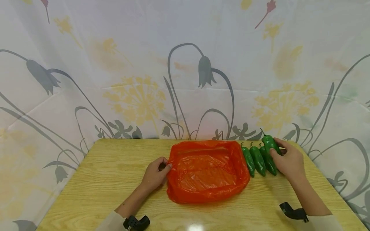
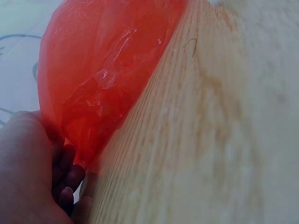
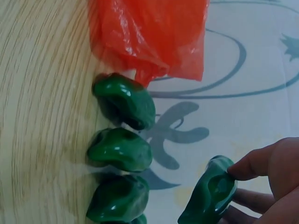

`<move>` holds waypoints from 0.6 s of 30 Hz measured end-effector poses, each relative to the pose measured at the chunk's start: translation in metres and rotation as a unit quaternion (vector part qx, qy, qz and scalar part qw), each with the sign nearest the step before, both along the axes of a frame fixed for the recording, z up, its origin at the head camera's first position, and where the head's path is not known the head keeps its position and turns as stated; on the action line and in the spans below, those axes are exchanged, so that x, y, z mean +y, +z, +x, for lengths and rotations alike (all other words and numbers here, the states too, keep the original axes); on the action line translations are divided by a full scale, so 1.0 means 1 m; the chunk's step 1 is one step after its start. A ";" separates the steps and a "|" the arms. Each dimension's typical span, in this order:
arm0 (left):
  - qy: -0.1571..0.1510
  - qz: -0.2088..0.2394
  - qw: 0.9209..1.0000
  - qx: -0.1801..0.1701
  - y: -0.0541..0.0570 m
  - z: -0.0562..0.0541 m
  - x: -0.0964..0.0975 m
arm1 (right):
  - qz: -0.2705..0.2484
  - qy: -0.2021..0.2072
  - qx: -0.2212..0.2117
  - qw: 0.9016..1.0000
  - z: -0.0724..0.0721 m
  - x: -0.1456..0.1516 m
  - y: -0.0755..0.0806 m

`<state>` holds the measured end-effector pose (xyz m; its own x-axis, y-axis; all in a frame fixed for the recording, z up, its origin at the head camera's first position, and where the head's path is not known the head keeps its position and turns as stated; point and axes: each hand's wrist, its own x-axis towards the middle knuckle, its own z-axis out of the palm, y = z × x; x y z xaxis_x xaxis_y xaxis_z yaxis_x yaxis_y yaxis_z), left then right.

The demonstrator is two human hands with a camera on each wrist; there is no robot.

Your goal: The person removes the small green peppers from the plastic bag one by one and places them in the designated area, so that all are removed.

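An open-topped red plastic bag (image 1: 206, 175), spread into a broad tray-like shape, sits on the table. Its left edge is pinched by my left hand (image 1: 156, 175); in the left wrist view the curled fingers (image 2: 70, 182) meet the gathered red film. To the right of the bag, green peppers (image 1: 257, 160) lie side by side with their stems pointing away from me. My right hand (image 1: 290, 160) holds another green pepper (image 3: 210, 191) between thumb and fingers, raised above the right end of that row. The held pepper and hand partly cover the row there.
The wood-grain table (image 1: 115, 160) meets a hanging floral cloth (image 1: 130, 64) along its far edge. A black strap mount sits on each wrist, the left one (image 1: 136, 222) and the right one (image 1: 293, 212).
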<state>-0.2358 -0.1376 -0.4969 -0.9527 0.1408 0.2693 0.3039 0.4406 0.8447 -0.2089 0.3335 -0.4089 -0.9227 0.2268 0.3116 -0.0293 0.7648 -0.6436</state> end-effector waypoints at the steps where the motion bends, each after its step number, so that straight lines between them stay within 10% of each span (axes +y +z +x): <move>1: 0.000 0.000 1.000 0.002 0.000 0.000 0.000 | -0.001 -0.001 -0.003 1.000 -0.001 0.001 -0.001; 18: -0.001 -0.007 1.000 -0.012 0.000 -0.001 -0.001 | -0.016 -0.026 -0.040 0.999 -0.005 0.029 -0.008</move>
